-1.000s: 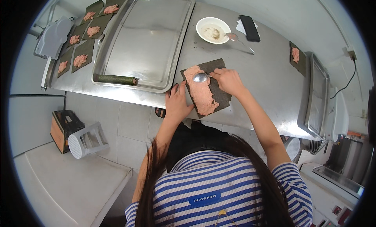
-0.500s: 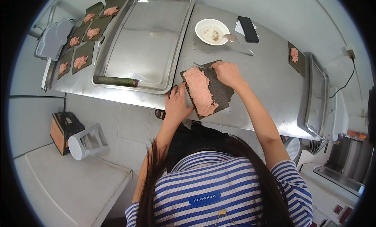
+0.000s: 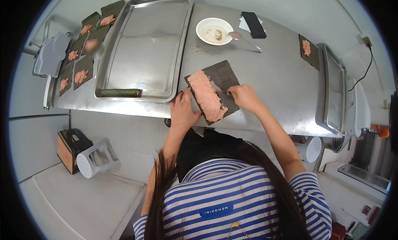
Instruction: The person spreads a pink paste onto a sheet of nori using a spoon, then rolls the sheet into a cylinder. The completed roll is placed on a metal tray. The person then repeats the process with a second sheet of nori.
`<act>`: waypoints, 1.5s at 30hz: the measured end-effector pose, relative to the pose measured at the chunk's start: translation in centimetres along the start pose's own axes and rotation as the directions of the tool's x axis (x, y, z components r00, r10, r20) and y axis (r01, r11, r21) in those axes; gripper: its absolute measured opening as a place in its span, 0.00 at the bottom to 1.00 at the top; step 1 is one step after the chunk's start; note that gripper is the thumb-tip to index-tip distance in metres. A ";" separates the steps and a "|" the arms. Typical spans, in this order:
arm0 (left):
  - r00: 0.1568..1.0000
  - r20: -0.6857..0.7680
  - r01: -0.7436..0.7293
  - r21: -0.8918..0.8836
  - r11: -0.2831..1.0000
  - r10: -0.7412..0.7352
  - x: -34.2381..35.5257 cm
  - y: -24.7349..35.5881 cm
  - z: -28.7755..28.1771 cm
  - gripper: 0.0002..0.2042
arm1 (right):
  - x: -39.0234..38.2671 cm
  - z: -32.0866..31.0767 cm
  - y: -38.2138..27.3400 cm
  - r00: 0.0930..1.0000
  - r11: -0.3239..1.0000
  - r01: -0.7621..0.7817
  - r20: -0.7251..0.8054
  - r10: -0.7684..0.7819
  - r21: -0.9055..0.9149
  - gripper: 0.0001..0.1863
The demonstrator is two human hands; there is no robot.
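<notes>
A dark seaweed sheet (image 3: 227, 75) lies aslant on the steel table in front of me. Pink minced meat paste (image 3: 206, 97) covers its left part in a thick long band. My right hand (image 3: 245, 97) is closed on a thin metal spoon (image 3: 224, 91), seen nearly edge-on, whose far end meets the paste's right edge. My left hand (image 3: 183, 110) rests at the sheet's left edge, thumb and fingers spread, fingertips touching the border. Beyond, a white bowl (image 3: 203, 32) holds cloudy liquid with brown specks, and another spoon (image 3: 248, 43) leans out over its rim.
A large steel tray (image 3: 182, 53) on the left holds one seaweed roll (image 3: 120, 93). Beyond it lie several seaweed sheets (image 3: 89, 63) with meat lumps; one is partly blurred. A black phone (image 3: 253, 24), another topped sheet (image 3: 314, 57) and a second tray (image 3: 331, 89) stand right.
My right hand has come down toward me with the spoon, from the sheet's far edge to the paste's right side. My left hand stays at the left edge. The view has shifted slightly.
</notes>
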State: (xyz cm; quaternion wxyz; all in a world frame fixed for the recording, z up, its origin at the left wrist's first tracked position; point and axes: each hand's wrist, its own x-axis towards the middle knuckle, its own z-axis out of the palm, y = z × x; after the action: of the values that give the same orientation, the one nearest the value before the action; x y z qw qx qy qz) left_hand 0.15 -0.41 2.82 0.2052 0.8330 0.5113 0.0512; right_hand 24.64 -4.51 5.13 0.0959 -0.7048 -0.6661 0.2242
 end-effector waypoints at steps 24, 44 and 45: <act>0.999 -0.034 -0.022 -0.032 0.999 0.021 -0.3 -0.3 0.4 0.46 | -1.2 4.0 -3.0 0.952 0.929 0.087 -0.245 -0.184 -0.359 0.08; 0.998 -0.048 -0.040 -0.098 0.994 0.035 -0.1 -0.5 0.6 0.46 | 4.2 5.5 3.8 0.971 0.724 -0.074 -0.116 0.209 0.685 0.15; 0.997 -0.059 -0.047 -0.094 0.994 0.042 -0.1 -0.5 0.7 0.46 | 4.8 5.6 4.4 0.969 0.712 -0.061 -0.131 0.212 0.699 0.16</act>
State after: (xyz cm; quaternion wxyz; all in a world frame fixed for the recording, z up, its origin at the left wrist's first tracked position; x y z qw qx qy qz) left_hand -0.08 -0.48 1.98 0.2288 0.8317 0.4952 0.1036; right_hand 26.12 -1.14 -2.64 0.4011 -0.6846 -0.4673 0.3899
